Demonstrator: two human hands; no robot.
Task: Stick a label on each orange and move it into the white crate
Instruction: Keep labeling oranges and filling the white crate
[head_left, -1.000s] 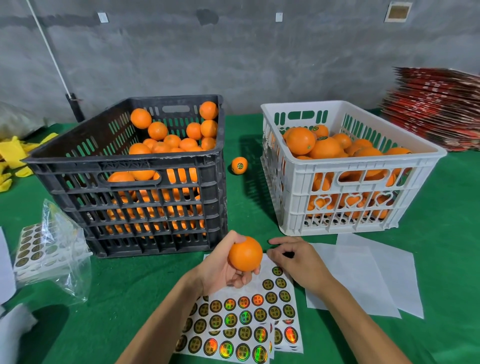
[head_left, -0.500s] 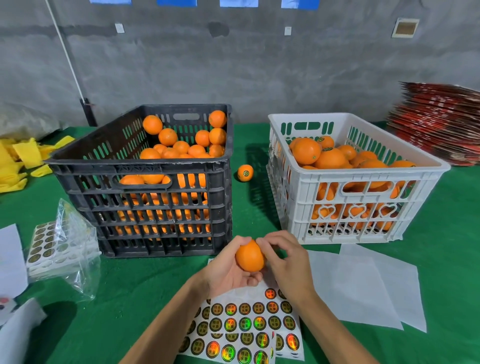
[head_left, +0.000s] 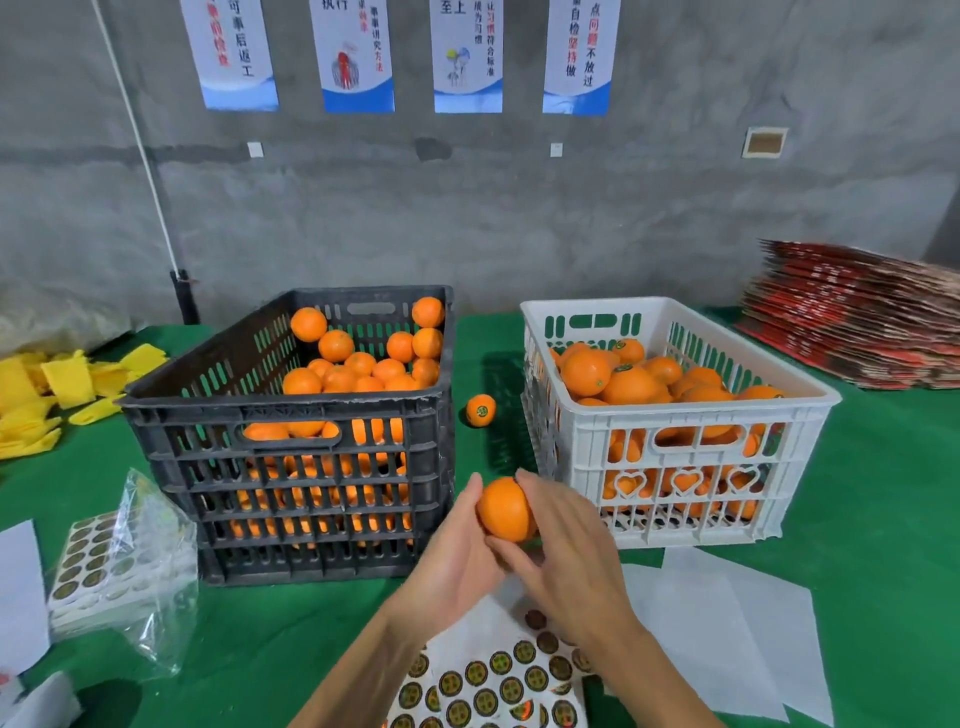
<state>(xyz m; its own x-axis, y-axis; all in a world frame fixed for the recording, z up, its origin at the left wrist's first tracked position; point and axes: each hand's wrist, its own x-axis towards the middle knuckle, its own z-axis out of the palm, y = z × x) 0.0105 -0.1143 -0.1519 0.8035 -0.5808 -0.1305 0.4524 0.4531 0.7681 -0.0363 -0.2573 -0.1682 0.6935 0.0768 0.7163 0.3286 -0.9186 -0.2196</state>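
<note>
risk is a badly seated label: left hand (head_left: 457, 556) cups the orange (head_left: 505, 509) just before the white crate (head_left: 675, 415), right hand (head_left: 566, 551) fingers curled over it, sticker unseen, so it could peel

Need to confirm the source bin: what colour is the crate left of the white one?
Black, as the head view shows: the black crate holds oranges.

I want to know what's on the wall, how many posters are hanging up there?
4, in a row across the top of the wall: first poster, second poster, third poster, fourth poster. Their tops are cut off, and more could hang out of view.
</note>
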